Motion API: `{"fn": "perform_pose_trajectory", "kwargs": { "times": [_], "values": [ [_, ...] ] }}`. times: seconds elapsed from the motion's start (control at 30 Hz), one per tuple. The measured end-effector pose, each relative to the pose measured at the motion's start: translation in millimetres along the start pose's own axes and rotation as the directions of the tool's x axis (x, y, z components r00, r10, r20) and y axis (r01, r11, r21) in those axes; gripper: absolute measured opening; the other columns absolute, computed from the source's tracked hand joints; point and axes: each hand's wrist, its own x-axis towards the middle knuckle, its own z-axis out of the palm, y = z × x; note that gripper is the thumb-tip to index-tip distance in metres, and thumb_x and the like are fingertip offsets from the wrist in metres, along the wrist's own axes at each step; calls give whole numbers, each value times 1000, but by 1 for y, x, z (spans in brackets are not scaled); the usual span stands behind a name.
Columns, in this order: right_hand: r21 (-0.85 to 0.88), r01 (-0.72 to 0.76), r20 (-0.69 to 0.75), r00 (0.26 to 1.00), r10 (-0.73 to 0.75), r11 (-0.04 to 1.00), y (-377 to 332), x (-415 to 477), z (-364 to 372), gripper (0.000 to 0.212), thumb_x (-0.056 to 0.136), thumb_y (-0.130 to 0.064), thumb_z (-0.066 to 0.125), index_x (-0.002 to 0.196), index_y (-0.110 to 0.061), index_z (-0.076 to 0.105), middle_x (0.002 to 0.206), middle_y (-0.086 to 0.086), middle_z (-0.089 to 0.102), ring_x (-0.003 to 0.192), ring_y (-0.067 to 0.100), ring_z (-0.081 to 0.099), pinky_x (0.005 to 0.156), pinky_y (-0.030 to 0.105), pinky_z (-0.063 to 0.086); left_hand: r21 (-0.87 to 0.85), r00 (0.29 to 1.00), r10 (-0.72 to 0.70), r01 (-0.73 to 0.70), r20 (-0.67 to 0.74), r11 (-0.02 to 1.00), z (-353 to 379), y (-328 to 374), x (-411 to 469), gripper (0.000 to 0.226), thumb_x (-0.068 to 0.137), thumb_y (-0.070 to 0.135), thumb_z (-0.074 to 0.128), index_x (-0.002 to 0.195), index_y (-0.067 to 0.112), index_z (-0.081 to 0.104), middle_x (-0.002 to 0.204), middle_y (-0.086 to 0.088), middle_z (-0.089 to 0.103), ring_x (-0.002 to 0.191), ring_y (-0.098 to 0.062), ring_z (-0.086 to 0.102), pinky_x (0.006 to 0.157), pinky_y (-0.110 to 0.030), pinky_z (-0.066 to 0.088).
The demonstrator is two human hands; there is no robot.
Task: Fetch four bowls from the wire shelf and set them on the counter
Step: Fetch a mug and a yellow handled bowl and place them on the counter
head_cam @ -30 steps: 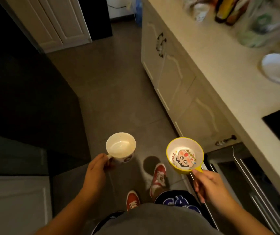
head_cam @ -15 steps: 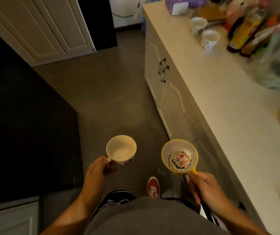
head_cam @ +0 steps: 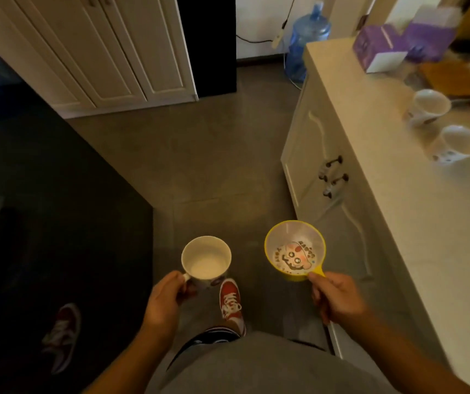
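Note:
My left hand (head_cam: 165,302) grips the handle of a white bowl-like cup (head_cam: 205,260), held upright over the floor. My right hand (head_cam: 334,298) holds a yellow-rimmed bowl (head_cam: 295,250) by its small yellow handle; a cartoon face is printed inside. Both vessels look empty. The pale counter (head_cam: 415,211) runs along the right, with two white cups (head_cam: 430,108) (head_cam: 455,146) standing on it further ahead. No wire shelf shows in this view.
Cream cabinet doors with dark handles (head_cam: 333,177) sit under the counter. A purple box (head_cam: 381,49) rests at the counter's far end, a blue water jug (head_cam: 306,38) beyond it. A dark glossy surface (head_cam: 43,223) fills the left; tall white cupboards (head_cam: 108,52) stand ahead.
The view has swung forward along the aisle; the stove and plate left the frame and the counter's far end came in. Both hands keep their bowls in the same hold.

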Motion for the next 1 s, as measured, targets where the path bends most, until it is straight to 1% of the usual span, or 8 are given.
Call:
{"fn": "perform_pose_trajectory", "kwargs": {
  "times": [0.1,0.17,0.27,0.37,0.5,0.63,0.77,1.0],
  "values": [
    [10,-15,5,1000,15,1000,-25,23,-1,49,95,-19,54,47,-15,56,38,6,51,23,20,44,30,14,31,62,994,91,-95,53,994,-2,38,45,38,100,11,39,73,-13,51,67,-14,53,66,-18,55,56,-20,48],
    [-10,-44,-23,999,43,999,-40,33,-8,48,94,-23,55,47,-16,57,41,7,54,25,21,45,32,15,32,85,987,123,-132,104,988,4,64,73,38,101,10,37,77,-17,50,69,-15,54,64,-13,57,53,-13,49],
    [1,-75,-94,993,75,997,-55,48,-23,50,95,-24,55,46,-14,58,42,8,56,26,21,46,32,17,34,94,978,129,-146,163,985,25,97,110,37,100,9,37,74,-12,52,68,-15,55,59,-7,59,51,-11,48],
    [1,-95,-137,986,94,995,-67,65,-40,51,96,-25,54,47,-13,57,37,5,52,27,21,45,34,17,35,79,969,115,-135,219,988,58,126,146,36,100,9,39,71,-6,54,70,-16,57,71,-22,58,58,-20,50],
    [79,-92,-175,979,105,993,-85,98,-70,50,97,-24,53,49,-10,58,40,7,54,28,22,46,34,19,34,41,951,73,-90,301,995,117,170,187,32,99,9,39,72,1,53,76,-22,58,76,-29,59,68,-32,51],
    [112,-59,-236,968,85,992,-109,138,-100,51,97,-23,52,47,-14,60,46,8,58,30,22,46,35,19,36,63,912,101,-136,398,989,175,221,219,33,98,8,38,72,0,55,69,-12,64,74,-25,63,67,-31,52],
    [164,-7,-303,951,57,986,-140,171,-128,52,97,-18,51,45,-14,59,44,7,57,28,20,45,34,21,36,94,843,180,-262,506,961,227,271,239,33,99,8,40,76,-3,61,65,0,69,63,-8,66,59,-23,55],
    [240,27,-430,899,81,970,-170,205,-158,49,97,-17,52,49,-8,57,41,6,55,26,16,44,33,19,36,58,752,175,-272,635,960,294,323,269,32,100,11,38,78,-4,58,66,0,69,64,-10,66,60,-22,55]
  ]
}}
